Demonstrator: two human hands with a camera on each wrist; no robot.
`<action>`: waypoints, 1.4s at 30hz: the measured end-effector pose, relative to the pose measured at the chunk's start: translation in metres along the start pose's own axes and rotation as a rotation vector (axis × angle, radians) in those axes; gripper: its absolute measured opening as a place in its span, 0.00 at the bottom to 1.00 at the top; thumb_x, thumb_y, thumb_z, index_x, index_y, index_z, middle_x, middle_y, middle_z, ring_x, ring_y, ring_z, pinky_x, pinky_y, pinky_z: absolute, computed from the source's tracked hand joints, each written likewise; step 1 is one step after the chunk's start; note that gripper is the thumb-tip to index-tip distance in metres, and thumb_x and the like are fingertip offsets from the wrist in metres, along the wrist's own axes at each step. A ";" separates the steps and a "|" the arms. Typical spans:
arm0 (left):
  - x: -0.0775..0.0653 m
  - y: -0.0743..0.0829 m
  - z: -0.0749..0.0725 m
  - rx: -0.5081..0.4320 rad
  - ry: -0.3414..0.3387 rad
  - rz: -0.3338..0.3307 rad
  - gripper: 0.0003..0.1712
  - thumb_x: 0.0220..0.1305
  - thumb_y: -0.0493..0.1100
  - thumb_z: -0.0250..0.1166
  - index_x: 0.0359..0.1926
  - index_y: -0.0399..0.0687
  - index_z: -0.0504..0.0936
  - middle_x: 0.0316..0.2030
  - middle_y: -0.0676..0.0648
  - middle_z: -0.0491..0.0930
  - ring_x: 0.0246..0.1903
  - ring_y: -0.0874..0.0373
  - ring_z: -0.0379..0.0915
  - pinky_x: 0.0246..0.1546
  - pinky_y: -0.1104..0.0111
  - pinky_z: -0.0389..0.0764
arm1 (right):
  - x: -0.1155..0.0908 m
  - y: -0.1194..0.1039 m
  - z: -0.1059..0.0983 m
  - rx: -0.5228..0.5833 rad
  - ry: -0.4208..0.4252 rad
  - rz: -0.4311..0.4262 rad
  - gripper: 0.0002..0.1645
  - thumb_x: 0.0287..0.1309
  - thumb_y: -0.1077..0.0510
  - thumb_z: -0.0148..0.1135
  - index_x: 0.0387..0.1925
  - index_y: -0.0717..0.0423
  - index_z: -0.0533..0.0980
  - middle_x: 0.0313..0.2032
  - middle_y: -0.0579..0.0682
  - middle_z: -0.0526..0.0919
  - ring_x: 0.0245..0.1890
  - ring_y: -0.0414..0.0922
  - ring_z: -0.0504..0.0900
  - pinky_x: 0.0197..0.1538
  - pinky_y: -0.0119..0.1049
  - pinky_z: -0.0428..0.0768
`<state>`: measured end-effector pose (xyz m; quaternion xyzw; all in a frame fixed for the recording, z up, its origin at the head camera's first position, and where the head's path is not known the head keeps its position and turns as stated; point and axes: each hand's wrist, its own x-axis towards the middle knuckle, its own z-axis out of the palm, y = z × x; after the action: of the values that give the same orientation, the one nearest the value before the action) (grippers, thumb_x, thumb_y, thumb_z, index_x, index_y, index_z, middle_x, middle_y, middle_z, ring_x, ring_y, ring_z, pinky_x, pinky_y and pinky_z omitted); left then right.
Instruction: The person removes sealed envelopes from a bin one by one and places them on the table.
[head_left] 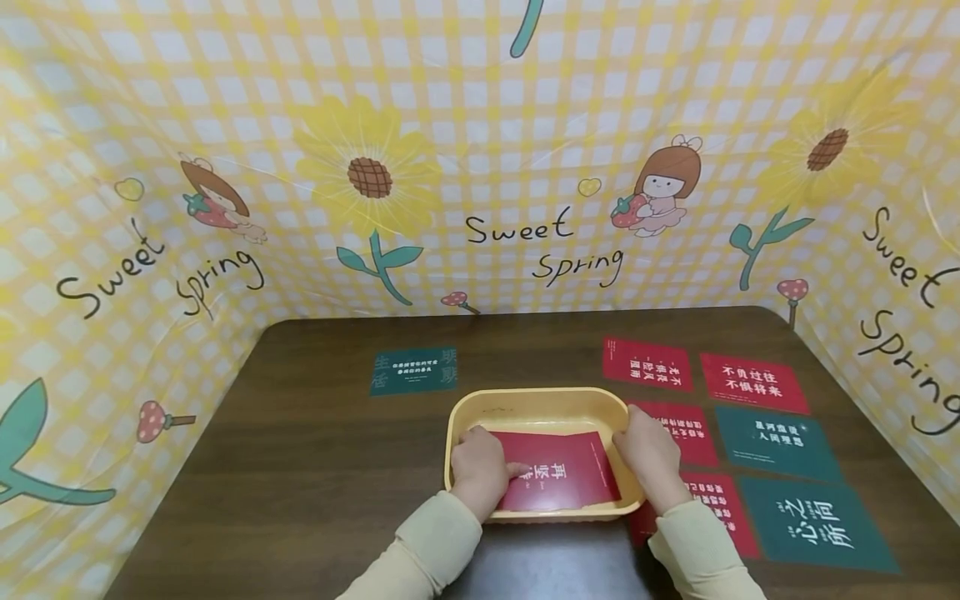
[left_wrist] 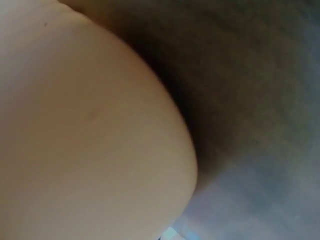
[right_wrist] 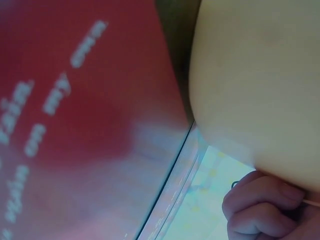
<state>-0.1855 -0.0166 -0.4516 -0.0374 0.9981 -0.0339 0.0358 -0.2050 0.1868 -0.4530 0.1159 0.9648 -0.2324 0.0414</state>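
Inside shallow yellow plastic-looking tray [head_left: 540, 407], red rectangular card [head_left: 566, 479] with white lettering; left hand [head_left: 480, 467] pinches its left part, thumb on top, fingertips hidden. Right hand [head_left: 651, 454] curled tight over tray's right rim, blocking parts of two among four red rectangular cards [head_left: 756, 387] right of tray; beside them, two teal cards [head_left: 783, 442]. Beyond tray, leftward, one teal rectangular card [head_left: 414, 372]; under tray, dark brown table [head_left: 300, 467]

The left hand [head_left: 478, 468] hides the left end of the card [head_left: 562, 487] in the tray [head_left: 547, 407]. Both sleeves [head_left: 438, 537] run off the bottom edge; one covers part of the lower-right red card [head_left: 733, 510]. The right wrist view blurs the lettering [right_wrist: 57, 94].
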 end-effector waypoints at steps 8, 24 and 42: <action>0.002 -0.001 0.005 -0.045 0.050 -0.014 0.46 0.36 0.72 0.71 0.40 0.34 0.82 0.26 0.43 0.71 0.20 0.57 0.71 0.20 0.68 0.78 | -0.002 -0.003 -0.001 -0.005 -0.023 0.022 0.30 0.55 0.60 0.55 0.59 0.69 0.68 0.51 0.69 0.78 0.41 0.58 0.80 0.40 0.55 0.79; -0.001 -0.004 0.003 -0.393 0.047 -0.016 0.51 0.42 0.64 0.73 0.56 0.32 0.63 0.23 0.41 0.76 0.23 0.51 0.78 0.24 0.61 0.78 | 0.000 -0.002 -0.001 -0.016 -0.028 0.032 0.27 0.55 0.60 0.56 0.57 0.68 0.69 0.48 0.67 0.79 0.39 0.57 0.80 0.39 0.55 0.79; 0.003 -0.039 -0.023 -1.015 -0.281 0.160 0.23 0.60 0.29 0.59 0.56 0.26 0.67 0.32 0.36 0.79 0.27 0.54 0.77 0.27 0.66 0.79 | 0.000 -0.001 0.000 -0.005 -0.016 0.027 0.23 0.53 0.60 0.57 0.51 0.67 0.72 0.42 0.66 0.81 0.33 0.54 0.79 0.34 0.52 0.78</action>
<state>-0.1872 -0.0539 -0.4258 0.0219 0.8743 0.4615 0.1488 -0.2052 0.1860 -0.4530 0.1268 0.9634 -0.2303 0.0526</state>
